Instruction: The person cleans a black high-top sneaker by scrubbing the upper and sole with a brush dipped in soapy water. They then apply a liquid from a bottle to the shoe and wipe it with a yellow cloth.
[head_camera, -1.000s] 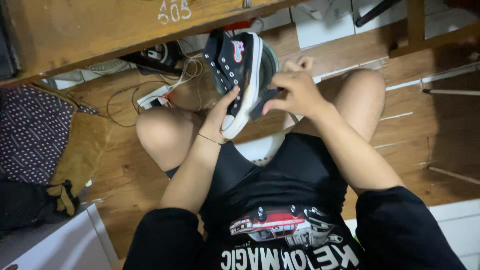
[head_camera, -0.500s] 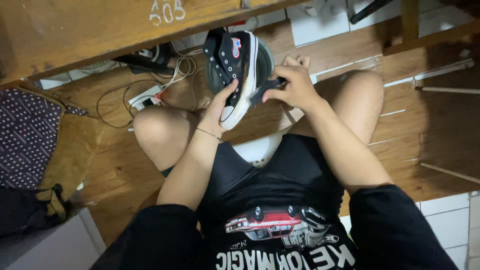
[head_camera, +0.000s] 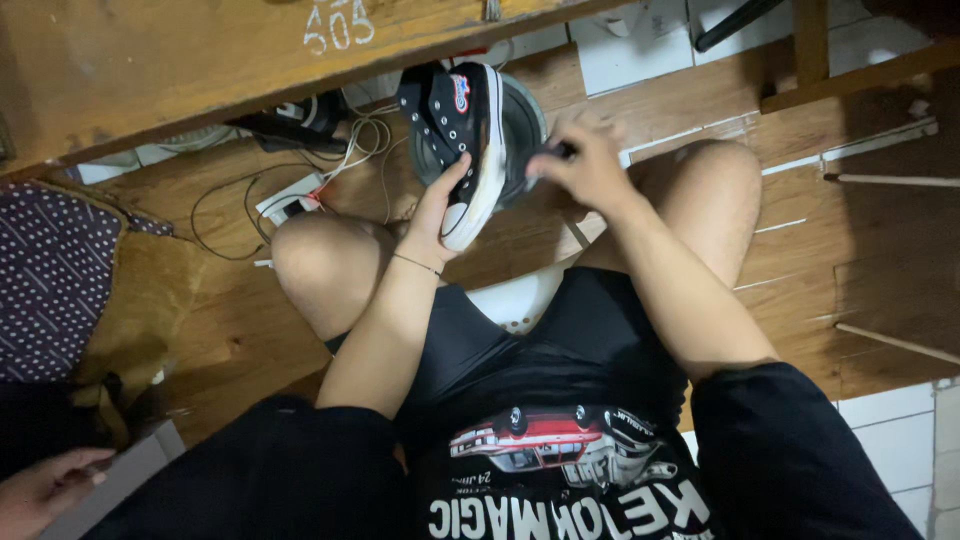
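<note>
— See the black canvas high-top sneaker with the white rubber sole (head_camera: 462, 135)? It has swung more upright since a moment ago, sole edge facing us.

— Yes. The left hand (head_camera: 440, 205) grips it around the toe, above the knees, just under the wooden desk edge (head_camera: 200, 90).

— And the right hand (head_camera: 585, 165)?

— Pinched narrow on a small dark brush (head_camera: 555, 153), now lifted to the sole's side.

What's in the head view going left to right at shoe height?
Dotted fabric → white power strip → left hand → black high-top shoe → right hand → right knee → wooden stick.
</note>
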